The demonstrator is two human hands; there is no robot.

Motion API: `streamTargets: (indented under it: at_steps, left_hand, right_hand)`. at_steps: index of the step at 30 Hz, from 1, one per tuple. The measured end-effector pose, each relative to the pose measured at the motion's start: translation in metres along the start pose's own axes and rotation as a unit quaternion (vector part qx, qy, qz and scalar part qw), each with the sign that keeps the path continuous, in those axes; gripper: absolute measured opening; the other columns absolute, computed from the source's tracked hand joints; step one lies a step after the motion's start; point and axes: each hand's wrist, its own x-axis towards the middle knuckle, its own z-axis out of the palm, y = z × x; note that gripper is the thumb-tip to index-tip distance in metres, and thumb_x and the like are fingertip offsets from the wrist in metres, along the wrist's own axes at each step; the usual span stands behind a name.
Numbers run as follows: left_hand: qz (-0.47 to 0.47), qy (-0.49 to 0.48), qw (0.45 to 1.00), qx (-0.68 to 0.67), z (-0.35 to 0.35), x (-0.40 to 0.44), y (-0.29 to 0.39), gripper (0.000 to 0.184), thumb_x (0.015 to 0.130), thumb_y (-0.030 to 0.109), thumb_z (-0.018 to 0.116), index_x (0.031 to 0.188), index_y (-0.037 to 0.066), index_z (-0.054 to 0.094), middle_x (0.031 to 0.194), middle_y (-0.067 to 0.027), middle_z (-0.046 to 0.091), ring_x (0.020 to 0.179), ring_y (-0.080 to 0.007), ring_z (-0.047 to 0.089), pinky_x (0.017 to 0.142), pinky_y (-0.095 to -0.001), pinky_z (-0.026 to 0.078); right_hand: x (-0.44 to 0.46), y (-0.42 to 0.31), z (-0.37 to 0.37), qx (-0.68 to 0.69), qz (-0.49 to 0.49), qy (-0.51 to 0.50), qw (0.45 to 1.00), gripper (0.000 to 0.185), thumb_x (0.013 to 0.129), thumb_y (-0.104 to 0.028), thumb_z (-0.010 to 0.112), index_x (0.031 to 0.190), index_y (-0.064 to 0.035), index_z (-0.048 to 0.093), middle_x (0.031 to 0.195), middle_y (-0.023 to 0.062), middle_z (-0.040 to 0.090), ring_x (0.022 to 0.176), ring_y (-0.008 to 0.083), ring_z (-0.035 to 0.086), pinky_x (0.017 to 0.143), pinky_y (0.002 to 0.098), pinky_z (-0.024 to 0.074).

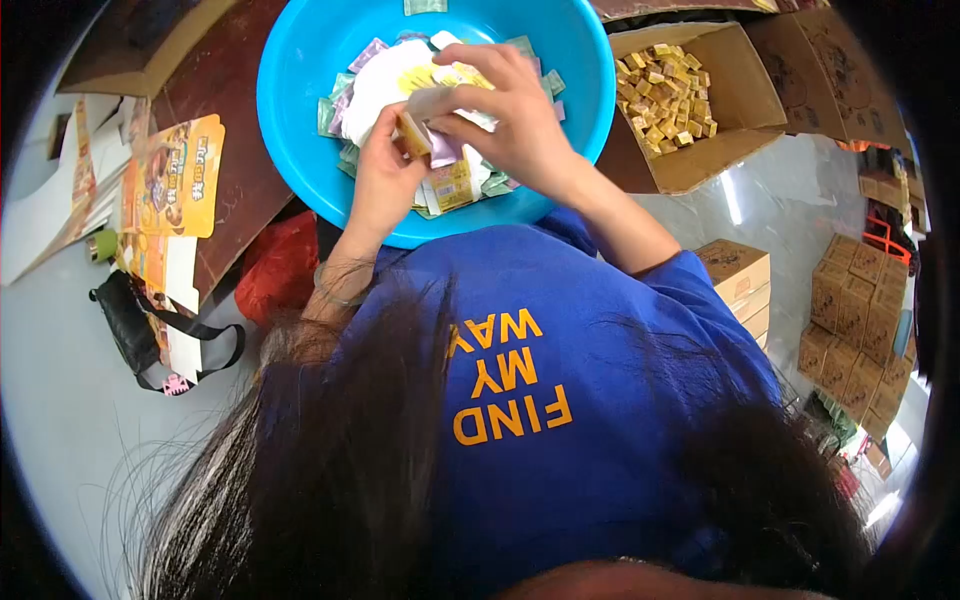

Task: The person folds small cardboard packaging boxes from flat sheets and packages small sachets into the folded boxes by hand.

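Observation:
Over a blue plastic basin [285, 130], my left hand [380, 175] grips a small yellow-and-white box [413, 135] between thumb and fingers. My right hand [525, 125] is closed at the box's upper right side, its fingertips by a purple packet [445, 152] at the box. Whether the packet is partly inside the box I cannot tell. Beneath the hands, the basin holds a white item [370, 95], green packets [328, 115], purple packets and a yellow-and-white carton [452, 187].
An open cardboard box [720, 165] of small gold boxes [668, 98] stands right of the basin. Printed orange card [180, 175] lies at the left, above a black bag [125, 320]. Stacked cartons [850, 320] stand on the floor at right, and a red bag [280, 265] lies below the table edge.

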Motion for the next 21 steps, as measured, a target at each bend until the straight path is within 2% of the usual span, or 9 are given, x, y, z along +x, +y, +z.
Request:
streamTargets:
  at_steps: [4,10,13,14,15,16,17,19,21]
  left_hand:
    - [0.001,-0.032,0.999,-0.028,-0.005,-0.006,-0.006,0.056,0.084,-0.014,0.063,0.134,0.002,0.044,0.123,-0.0149,0.056,0.11,-0.0238,0.062,0.084,-0.0318,0.061]
    - [0.006,-0.056,0.995,-0.081,-0.004,-0.01,-0.007,0.056,0.085,-0.011,0.063,0.136,0.004,0.043,0.122,-0.0138,0.056,0.109,-0.0218,0.062,0.082,-0.0302,0.059]
    - [-0.033,-0.034,0.994,-0.094,-0.002,-0.008,0.002,0.058,0.086,-0.007,0.063,0.139,0.005,0.043,0.124,-0.0135,0.055,0.111,-0.0209,0.06,0.081,-0.0286,0.058]
    - [-0.043,-0.024,0.994,-0.099,-0.001,-0.007,0.004,0.058,0.087,-0.006,0.064,0.14,0.006,0.043,0.125,-0.0134,0.055,0.112,-0.0206,0.059,0.08,-0.0281,0.057]
    - [-0.041,-0.02,0.994,-0.1,-0.002,-0.008,0.006,0.058,0.087,-0.006,0.064,0.14,0.006,0.043,0.125,-0.0134,0.055,0.112,-0.0206,0.059,0.08,-0.0281,0.057]
    - [-0.027,-0.023,0.997,-0.074,-0.002,-0.008,0.006,0.059,0.087,-0.005,0.064,0.14,0.006,0.043,0.126,-0.0134,0.054,0.112,-0.0207,0.059,0.082,-0.0283,0.056]
    - [-0.013,-0.026,0.999,-0.046,-0.003,-0.009,0.006,0.059,0.086,-0.004,0.064,0.141,0.006,0.043,0.128,-0.0134,0.054,0.113,-0.0207,0.058,0.083,-0.0286,0.055]
    - [0.01,-0.04,0.999,0.012,-0.002,-0.01,0.007,0.06,0.086,-0.003,0.064,0.142,0.006,0.043,0.131,-0.0134,0.053,0.115,-0.0208,0.057,0.087,-0.0292,0.053]
    - [0.014,-0.047,0.999,-0.001,0.001,-0.012,0.009,0.061,0.086,-0.003,0.063,0.143,0.006,0.043,0.133,-0.0133,0.052,0.116,-0.0212,0.056,0.089,-0.0299,0.052]
  right_hand:
    - [0.005,-0.003,0.015,-0.264,-0.119,0.036,0.957,0.007,0.079,-0.009,0.077,0.082,-0.0113,0.072,0.13,0.0032,0.061,0.113,0.0206,0.057,0.091,0.0362,0.0465]
    - [0.003,-0.002,0.02,-0.261,-0.092,0.016,0.961,0.01,0.078,-0.006,0.075,0.085,-0.0125,0.074,0.13,0.0037,0.061,0.112,0.022,0.058,0.09,0.0344,0.0473]
    - [-0.013,0.002,0.029,-0.077,0.017,-0.012,0.997,0.017,0.081,-0.004,0.072,0.096,-0.0113,0.075,0.132,0.0041,0.059,0.109,0.02,0.059,0.087,0.032,0.0491]
    - [-0.015,0.003,0.032,-0.014,0.051,-0.023,0.998,0.02,0.082,-0.004,0.072,0.1,-0.0109,0.075,0.132,0.0042,0.059,0.109,0.0194,0.06,0.086,0.0312,0.0497]
    - [-0.015,0.005,0.032,-0.012,0.048,-0.026,0.998,0.02,0.082,-0.004,0.072,0.1,-0.0109,0.075,0.132,0.0042,0.059,0.109,0.0194,0.06,0.086,0.0312,0.0497]
    - [-0.016,0.007,0.032,0.09,0.099,-0.006,0.991,0.022,0.084,-0.003,0.07,0.105,-0.0099,0.074,0.133,0.0044,0.059,0.107,0.0181,0.06,0.084,0.0295,0.05]
    - [-0.017,0.01,0.031,0.191,0.149,0.014,0.97,0.025,0.085,-0.002,0.069,0.109,-0.0088,0.073,0.133,0.0046,0.058,0.105,0.0168,0.06,0.082,0.0278,0.0502]
    - [-0.02,0.013,0.028,0.381,0.248,0.061,0.889,0.031,0.088,0.0,0.067,0.118,-0.0067,0.07,0.135,0.0049,0.057,0.101,0.0141,0.06,0.079,0.0244,0.0506]
    - [-0.023,0.012,0.023,0.393,0.267,0.042,0.879,0.032,0.089,0.0,0.065,0.12,-0.0053,0.069,0.135,0.0055,0.057,0.1,0.0135,0.06,0.079,0.0239,0.0508]
